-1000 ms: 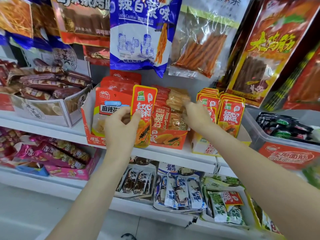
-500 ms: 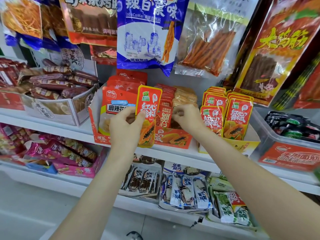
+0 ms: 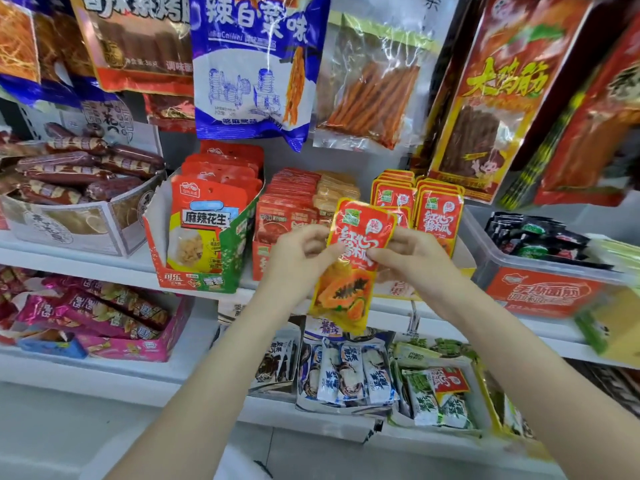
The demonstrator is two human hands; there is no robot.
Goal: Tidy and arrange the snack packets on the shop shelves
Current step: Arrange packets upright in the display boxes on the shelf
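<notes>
**Packet in hand, most of the shelf still to sort**

Fingers (image 3: 334, 252) of the left hand (image 3: 298, 258) pinch the left edge of a red and yellow papaya packet (image 3: 349, 268), and the right hand (image 3: 412, 254) pinches its right edge, so both hands grasp the 1 packet between them. It hangs upright in front of the middle shelf (image 3: 104, 268), clear of every box, just left of the 2 rows of matching packets (image 3: 436, 216) standing in their box behind the right hand.

By my reading, this packet is a stray on its way to those rows, so the step is about half done: lifted, not yet placed. The peanut box (image 3: 194, 271) to the left looks orderly, its packets upright and facing out. The red packets (image 3: 287, 209) behind the left hand stand in rows too. Work seems to remain lower down, where pink packets (image 3: 104, 313) lie heaped in their box and the white packets (image 3: 346, 372) lean unevenly.
</notes>
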